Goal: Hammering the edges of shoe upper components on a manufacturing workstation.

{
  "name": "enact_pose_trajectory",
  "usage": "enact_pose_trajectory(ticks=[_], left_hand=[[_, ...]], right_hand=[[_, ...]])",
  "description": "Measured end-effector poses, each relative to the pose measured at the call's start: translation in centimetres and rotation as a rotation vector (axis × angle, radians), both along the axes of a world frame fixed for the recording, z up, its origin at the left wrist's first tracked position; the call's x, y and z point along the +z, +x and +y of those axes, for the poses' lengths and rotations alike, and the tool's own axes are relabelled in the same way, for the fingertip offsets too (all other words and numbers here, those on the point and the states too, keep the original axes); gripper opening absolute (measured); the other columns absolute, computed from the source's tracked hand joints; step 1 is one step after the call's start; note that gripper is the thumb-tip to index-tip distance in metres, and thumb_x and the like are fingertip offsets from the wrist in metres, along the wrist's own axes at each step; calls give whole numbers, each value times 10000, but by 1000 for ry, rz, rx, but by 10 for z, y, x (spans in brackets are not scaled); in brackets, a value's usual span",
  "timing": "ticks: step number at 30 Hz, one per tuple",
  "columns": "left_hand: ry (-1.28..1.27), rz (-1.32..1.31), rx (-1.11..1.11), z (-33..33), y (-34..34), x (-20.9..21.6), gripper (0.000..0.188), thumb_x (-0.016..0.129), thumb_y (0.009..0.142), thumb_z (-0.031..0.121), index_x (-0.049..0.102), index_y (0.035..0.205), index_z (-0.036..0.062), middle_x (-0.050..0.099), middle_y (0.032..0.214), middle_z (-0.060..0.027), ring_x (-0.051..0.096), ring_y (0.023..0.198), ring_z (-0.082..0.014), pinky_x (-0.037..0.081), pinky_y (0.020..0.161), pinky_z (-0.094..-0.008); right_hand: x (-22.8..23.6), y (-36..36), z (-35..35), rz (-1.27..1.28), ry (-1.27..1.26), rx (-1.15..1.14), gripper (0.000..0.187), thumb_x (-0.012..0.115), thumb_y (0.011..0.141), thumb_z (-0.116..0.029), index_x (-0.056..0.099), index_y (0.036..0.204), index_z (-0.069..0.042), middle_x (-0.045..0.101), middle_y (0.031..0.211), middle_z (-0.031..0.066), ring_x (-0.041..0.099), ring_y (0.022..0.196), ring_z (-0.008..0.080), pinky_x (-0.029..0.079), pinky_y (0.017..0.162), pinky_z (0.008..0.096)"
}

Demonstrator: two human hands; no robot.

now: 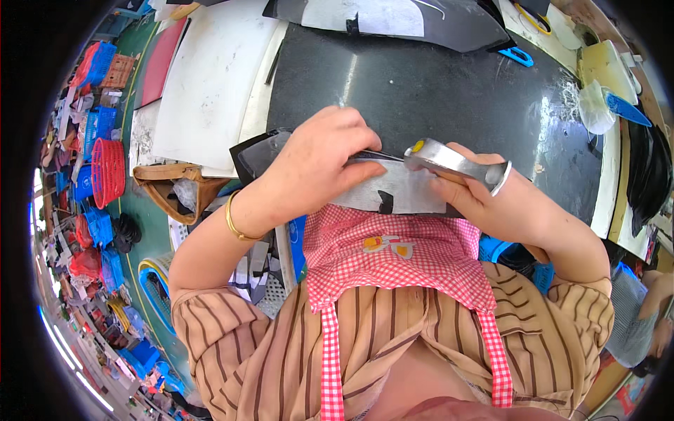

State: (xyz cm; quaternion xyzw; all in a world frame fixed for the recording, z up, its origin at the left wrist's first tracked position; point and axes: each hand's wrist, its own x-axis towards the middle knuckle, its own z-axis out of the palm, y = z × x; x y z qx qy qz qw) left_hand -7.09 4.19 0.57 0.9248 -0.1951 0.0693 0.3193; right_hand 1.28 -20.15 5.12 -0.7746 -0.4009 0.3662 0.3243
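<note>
My left hand (319,154) is closed on the upper edge of a flat black piece with a light grey panel (411,194), pinching a dark strip of it between thumb and fingers. A small black tab (385,202) shows on the panel. The piece lies along the near edge of the dark work surface, against my apron. My right hand (477,184) is wrapped round the handle of a metal hammer (455,160) with a yellow spot at the end of its head. The hammer hangs over the right part of the panel; whether it touches is unclear.
A similar black piece with a white panel (382,17) lies at the table's far edge, with a blue-handled tool (518,56) beside it. White sheets (210,84) lie left. At right are a blue brush-like tool (625,109) and a black bag (649,175). Another person sits lower right.
</note>
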Motion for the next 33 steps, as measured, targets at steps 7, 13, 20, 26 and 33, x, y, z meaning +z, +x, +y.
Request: enact_pose_trajectory(ticks=[7, 13, 20, 26, 33], left_hand=[[21, -210, 3, 2, -14, -11, 291, 808, 697, 112, 663, 940, 43, 576, 901, -83, 566, 859, -289, 472, 752, -388], [27, -90, -10, 21, -23, -8, 358, 818, 675, 127, 654, 984, 47, 584, 946, -82, 573, 888, -288, 454, 781, -389], [27, -288, 28, 18, -36, -24, 381, 827, 669, 163, 649, 978, 27, 599, 950, -82, 579, 874, -282, 472, 757, -385], [67, -263, 99, 27, -30, -15, 413, 839, 648, 195, 648, 983, 47, 595, 946, -71, 568, 895, -279, 436, 808, -387], [53, -216, 120, 35, -39, -17, 357, 832, 644, 221, 660, 918, 71, 577, 924, -60, 551, 885, -273, 424, 791, -388]], right_hand=[[-2, -6, 18, -98, 0, 39, 221, 585, 964, -181, 502, 1014, 18, 635, 770, 258, 636, 764, 466, 489, 623, 486], [17, 1, 28, -4, 14, -73, 228, 582, 978, -203, 549, 1080, -1, 647, 776, 244, 635, 768, 465, 496, 638, 467], [10, 2, 45, -110, 106, 72, 275, 534, 997, -175, 579, 1200, 5, 607, 944, 223, 642, 801, 376, 508, 696, 413], [5, -2, 56, 102, -144, 102, 220, 557, 977, -155, 568, 1118, 14, 618, 922, 234, 628, 836, 442, 501, 709, 449], [17, -1, 60, -80, 114, 77, 236, 552, 990, -148, 606, 1152, 15, 607, 937, 207, 659, 836, 339, 509, 734, 403]])
